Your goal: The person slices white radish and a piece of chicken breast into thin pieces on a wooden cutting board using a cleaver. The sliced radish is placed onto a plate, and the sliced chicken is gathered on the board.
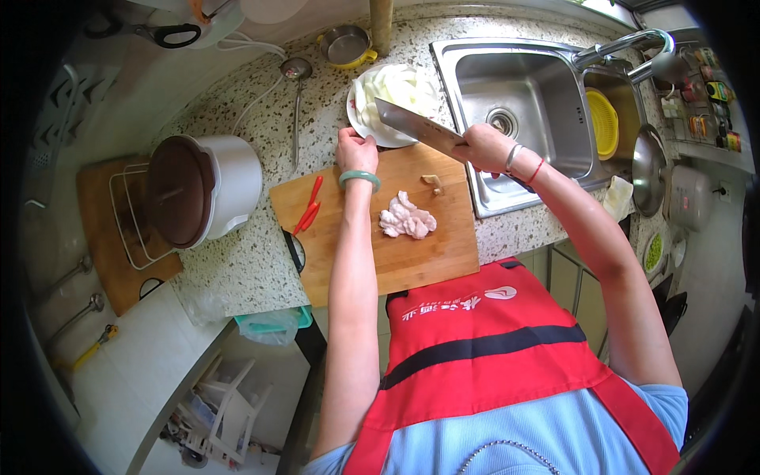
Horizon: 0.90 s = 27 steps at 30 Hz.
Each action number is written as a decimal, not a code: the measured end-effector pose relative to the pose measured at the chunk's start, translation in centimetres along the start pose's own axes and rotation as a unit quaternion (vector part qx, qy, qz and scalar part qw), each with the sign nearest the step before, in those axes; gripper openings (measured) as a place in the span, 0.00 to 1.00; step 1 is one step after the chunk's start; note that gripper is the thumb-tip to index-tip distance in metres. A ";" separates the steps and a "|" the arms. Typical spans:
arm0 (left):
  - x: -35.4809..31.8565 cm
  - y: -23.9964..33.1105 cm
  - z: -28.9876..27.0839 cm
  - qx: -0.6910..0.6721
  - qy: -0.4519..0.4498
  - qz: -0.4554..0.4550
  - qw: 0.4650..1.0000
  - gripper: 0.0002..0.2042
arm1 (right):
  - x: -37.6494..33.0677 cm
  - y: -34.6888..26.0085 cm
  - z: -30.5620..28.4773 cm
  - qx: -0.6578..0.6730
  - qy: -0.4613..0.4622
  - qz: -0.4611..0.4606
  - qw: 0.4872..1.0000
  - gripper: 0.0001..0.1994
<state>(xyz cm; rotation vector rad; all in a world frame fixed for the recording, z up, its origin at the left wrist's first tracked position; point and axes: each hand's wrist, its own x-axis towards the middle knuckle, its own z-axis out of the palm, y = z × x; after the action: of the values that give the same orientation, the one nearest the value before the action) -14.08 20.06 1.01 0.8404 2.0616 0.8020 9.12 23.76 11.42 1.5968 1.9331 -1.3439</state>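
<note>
My right hand (489, 150) is closed round the handle of a cleaver (419, 127), whose broad blade reaches left over a white plate (389, 139). Pale cut vegetable pieces (396, 85) are heaped on the plate. At its near left rim my left hand (356, 152), with a green bangle at the wrist, has its fingers curled against the edge. Below lies a wooden cutting board (396, 265) with a pile of pale raw meat pieces (407, 217), a small piece of ginger (431, 182) and red chili peppers (309, 209).
A double steel sink (526, 95) with a yellow basket (602, 123) stands right of the board. To the left are a rice cooker (229, 186) and a ladle (297, 111). A small metal bowl (345, 46) sits behind. Another wooden board (99, 229) leans at far left.
</note>
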 end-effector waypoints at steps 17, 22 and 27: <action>-1.2 -0.8 -3.0 0.140 0.007 0.227 0.964 0.17 | -5.4 2.6 1.7 0.099 0.027 0.008 0.995 0.16; -11.9 -3.9 -6.1 0.195 -0.099 0.139 0.966 0.38 | -8.2 7.8 7.1 0.184 -0.043 0.012 0.982 0.12; -19.2 -7.0 -3.9 0.228 -0.059 0.169 0.957 0.57 | -10.2 8.8 10.8 0.203 -0.053 0.033 0.977 0.12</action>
<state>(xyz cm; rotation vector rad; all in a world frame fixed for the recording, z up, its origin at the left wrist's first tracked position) -9.75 0.24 5.45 1.4887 2.0521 0.4298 16.89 8.52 9.03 1.7000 1.6004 -1.8444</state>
